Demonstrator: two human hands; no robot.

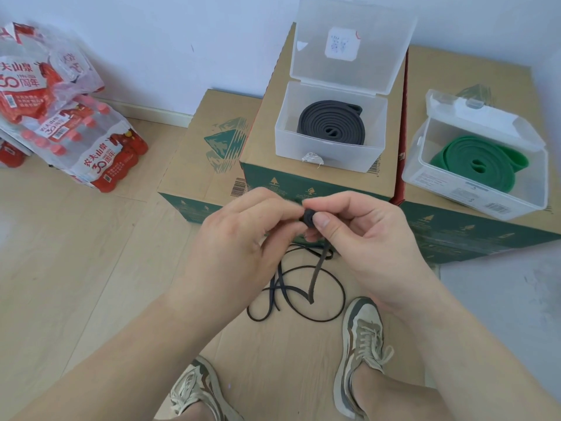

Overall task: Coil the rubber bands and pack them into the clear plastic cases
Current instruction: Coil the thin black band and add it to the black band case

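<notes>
You're pinching the band at its small starting coil, left hand and right hand both clamped on it, while the rest is trailing in loose loops below. It's looking thin, limp and springy, so grip the coil's flat faces.

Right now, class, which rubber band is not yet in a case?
The thin black band, pinched between the left hand and right hand, its tail uncoiled. The dark grey band and green band lie coiled in clear cases.
</notes>
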